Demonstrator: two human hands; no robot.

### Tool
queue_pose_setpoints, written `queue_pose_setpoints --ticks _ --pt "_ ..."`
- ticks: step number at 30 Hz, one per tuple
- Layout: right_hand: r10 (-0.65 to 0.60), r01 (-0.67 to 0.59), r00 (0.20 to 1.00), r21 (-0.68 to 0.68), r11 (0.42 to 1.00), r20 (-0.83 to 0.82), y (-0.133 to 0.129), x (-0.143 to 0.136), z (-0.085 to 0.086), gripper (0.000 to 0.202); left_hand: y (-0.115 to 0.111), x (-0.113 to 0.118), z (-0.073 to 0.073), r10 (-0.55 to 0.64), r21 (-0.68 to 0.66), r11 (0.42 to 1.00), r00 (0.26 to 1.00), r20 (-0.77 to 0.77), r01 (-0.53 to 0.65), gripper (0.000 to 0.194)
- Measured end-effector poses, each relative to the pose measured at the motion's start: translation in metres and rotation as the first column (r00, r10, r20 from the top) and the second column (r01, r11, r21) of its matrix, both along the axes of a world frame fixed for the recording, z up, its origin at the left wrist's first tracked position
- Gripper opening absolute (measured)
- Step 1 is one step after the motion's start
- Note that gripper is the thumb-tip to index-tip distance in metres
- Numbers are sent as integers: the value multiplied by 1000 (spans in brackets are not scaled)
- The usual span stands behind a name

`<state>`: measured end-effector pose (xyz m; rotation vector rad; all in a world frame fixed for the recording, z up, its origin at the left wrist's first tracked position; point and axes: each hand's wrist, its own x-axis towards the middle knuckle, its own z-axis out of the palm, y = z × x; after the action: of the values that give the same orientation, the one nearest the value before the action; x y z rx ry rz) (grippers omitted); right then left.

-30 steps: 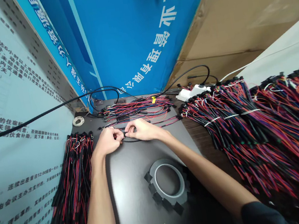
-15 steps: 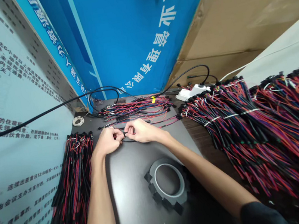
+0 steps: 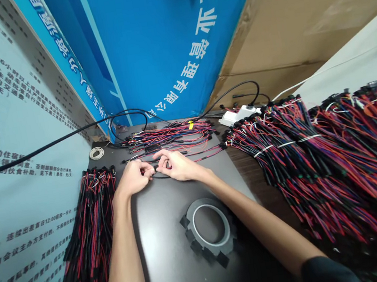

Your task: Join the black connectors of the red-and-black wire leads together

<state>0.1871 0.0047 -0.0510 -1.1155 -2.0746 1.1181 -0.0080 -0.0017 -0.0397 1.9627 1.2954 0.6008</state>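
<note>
My left hand [image 3: 136, 176] is closed in a pinch on a thin black cable [image 3: 163, 177] above the dark table [image 3: 168, 239]. Beside it, my right hand [image 3: 174, 164] has thumb and index finger bent close together at a small dark piece on the cable; its other fingers are curled loosely. Fingertips hide most of that piece. Just beyond the hands lie red and black wires [image 3: 173, 134] with a yellow tag [image 3: 190, 125]. Nearer to me is a roll of black tape [image 3: 207, 228] with short tape pieces stuck around its rim.
Wire bundles lie at left [image 3: 89, 237] and in a large heap at right [image 3: 305, 156]. A white power strip [image 3: 241, 114] and a coiled white cord [image 3: 96, 153] sit near the back. Blue panel [image 3: 152, 46] and cardboard [image 3: 283, 16] stand behind; a black cable crosses at left.
The right hand's index finger has lifted and its fingers have loosened a little. The left hand keeps its pinch. The whole view has shifted slightly.
</note>
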Motion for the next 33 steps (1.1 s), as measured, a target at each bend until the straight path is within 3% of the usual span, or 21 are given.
queue_pose_setpoints --ticks 10,16,27,33 --pt "-37 39 995 20 999 -90 -6 0 -7 38 -1 2 10 -14 -67 998 1000 2 14 23" --pt "-40 42 988 13 999 -146 -6 0 -14 37 -1 4 5 13 11 1000 997 -74 -12 22" --pt "44 -37 987 47 998 -156 -4 7 -14 35 -5 4 2 24 33 999 996 84 -27 18" --pt "73 -72 976 11 997 -208 -6 12 -12 47 -5 3 1 33 10 999 993 116 -34 22"
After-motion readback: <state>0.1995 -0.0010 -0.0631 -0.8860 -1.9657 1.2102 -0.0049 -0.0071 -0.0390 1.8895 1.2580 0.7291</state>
